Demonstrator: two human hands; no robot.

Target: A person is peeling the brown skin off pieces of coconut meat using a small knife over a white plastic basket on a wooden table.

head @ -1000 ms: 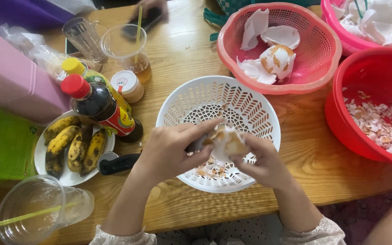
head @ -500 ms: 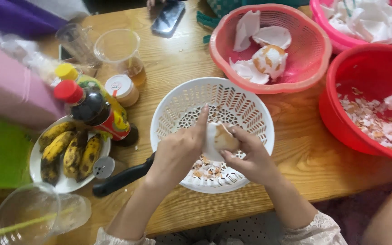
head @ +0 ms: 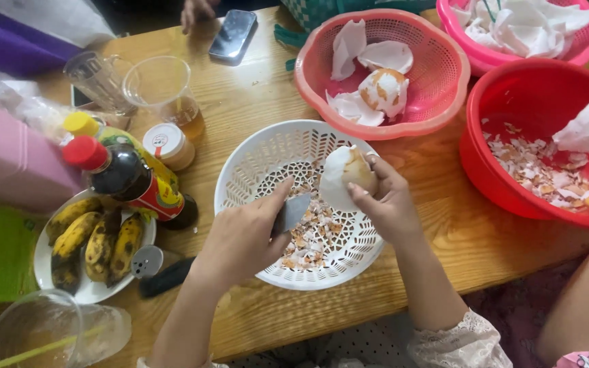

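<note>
A pale peeled piece (head: 349, 178) is gripped by the curled fingers of the right hand (head: 384, 201) above the white colander's (head: 253, 157) far rim. A knife blade (head: 293, 212) is clasped in the closed left hand (head: 243, 238), over shavings (head: 308, 238). Bare wooden table (head: 253, 102) is left beyond the fingertips.

Hands parted: left hand (head: 243, 235) has dropped back from the white peeled piece (head: 346, 175), its metal blade (head: 292, 212) now bare beside the thumb. Right hand (head: 386, 197) has lifted the piece up and away, toward the white basket's (head: 253, 160) far rim.
</note>
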